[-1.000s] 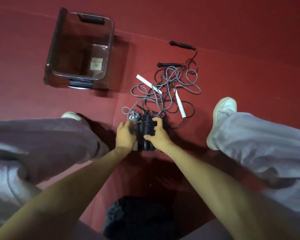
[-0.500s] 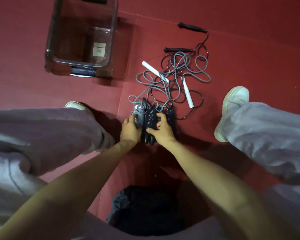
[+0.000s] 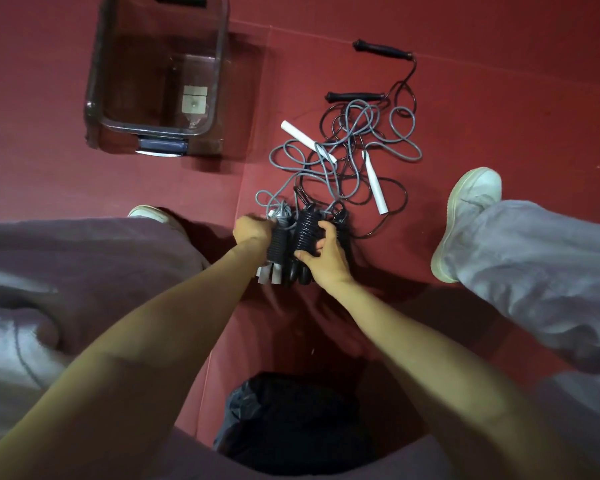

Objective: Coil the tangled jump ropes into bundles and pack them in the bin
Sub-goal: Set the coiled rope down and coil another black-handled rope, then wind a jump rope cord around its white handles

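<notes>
Black bundles (image 3: 305,232): L hand (image 3: 253,232), R hand (image 3: 328,259)

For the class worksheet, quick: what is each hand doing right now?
Left hand: grips the grey-handled bundle.
Right hand: grips the black bundle.

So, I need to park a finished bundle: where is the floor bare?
Bare mat lies between the bin and the left trouser leg, and right of the tangled ropes. Crowded from there to the held bundles.
</notes>
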`<state>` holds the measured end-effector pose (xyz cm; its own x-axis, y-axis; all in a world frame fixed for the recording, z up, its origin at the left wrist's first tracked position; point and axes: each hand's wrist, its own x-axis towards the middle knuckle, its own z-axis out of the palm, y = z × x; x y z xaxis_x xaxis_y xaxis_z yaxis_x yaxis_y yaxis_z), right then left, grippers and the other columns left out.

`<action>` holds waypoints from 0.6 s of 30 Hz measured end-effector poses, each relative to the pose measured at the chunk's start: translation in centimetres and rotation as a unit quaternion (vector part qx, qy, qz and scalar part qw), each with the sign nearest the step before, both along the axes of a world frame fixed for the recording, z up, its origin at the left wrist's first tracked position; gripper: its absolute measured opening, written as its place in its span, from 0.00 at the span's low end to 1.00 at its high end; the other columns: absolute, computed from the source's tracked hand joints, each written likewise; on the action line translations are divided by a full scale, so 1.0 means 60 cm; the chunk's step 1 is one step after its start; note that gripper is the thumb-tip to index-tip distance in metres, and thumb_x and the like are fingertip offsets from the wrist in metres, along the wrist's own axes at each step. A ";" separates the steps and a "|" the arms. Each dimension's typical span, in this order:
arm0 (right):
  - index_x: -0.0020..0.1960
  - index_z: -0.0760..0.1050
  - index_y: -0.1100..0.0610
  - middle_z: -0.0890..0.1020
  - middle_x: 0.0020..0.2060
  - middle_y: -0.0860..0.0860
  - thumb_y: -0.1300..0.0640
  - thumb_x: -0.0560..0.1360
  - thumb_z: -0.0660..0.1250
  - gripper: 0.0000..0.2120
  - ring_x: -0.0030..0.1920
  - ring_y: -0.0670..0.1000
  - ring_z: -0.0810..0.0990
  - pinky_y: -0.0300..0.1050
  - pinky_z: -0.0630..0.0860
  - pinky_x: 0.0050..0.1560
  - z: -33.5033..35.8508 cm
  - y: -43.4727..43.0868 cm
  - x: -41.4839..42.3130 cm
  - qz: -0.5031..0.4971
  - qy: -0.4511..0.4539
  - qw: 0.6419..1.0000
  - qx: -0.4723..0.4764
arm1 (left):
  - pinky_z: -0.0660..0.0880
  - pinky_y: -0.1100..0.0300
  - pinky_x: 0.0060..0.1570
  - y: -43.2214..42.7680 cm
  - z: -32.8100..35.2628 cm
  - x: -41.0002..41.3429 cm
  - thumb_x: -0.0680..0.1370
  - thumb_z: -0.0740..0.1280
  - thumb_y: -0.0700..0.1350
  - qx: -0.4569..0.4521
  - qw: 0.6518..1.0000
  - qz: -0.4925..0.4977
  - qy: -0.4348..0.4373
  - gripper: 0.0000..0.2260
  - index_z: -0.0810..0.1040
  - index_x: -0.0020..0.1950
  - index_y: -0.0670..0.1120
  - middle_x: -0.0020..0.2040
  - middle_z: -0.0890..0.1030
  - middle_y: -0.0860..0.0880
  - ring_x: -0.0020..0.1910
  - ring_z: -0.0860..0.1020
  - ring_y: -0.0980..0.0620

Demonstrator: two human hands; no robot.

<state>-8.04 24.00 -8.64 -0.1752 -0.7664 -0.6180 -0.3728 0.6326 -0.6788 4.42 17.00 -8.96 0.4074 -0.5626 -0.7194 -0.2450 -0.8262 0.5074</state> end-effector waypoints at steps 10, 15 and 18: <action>0.74 0.59 0.56 0.71 0.66 0.59 0.57 0.73 0.73 0.35 0.65 0.56 0.71 0.43 0.66 0.62 0.013 -0.001 0.019 0.036 0.028 0.999 -0.006 | 0.77 0.69 0.42 -0.035 0.061 -0.014 0.80 0.63 0.33 -0.190 0.884 0.211 0.370 0.09 0.70 0.41 0.43 0.27 0.76 0.53 0.31 0.79 0.58; 0.77 0.57 0.51 0.66 0.70 0.58 0.47 0.76 0.68 0.34 0.69 0.59 0.68 0.50 0.67 0.68 0.015 -0.021 -0.002 0.142 0.096 0.982 0.074 | 0.78 0.69 0.36 -0.030 0.053 -0.016 0.79 0.63 0.30 -0.116 0.933 0.142 0.311 0.11 0.70 0.40 0.43 0.27 0.78 0.51 0.27 0.78 0.58; 0.73 0.66 0.54 0.72 0.67 0.57 0.47 0.76 0.68 0.28 0.66 0.56 0.73 0.44 0.68 0.64 0.023 -0.046 -0.027 0.144 0.070 0.984 0.083 | 0.78 0.70 0.39 -0.028 0.042 -0.008 0.80 0.59 0.29 -0.111 0.942 0.095 0.303 0.11 0.72 0.43 0.42 0.36 0.78 0.48 0.35 0.78 0.56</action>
<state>-9.66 21.26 -7.24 -0.0590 -0.6878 -0.7235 -0.6351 0.5851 -0.5044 3.97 15.32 -6.42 0.0685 -0.6845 -0.7258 0.2858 -0.6836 0.6716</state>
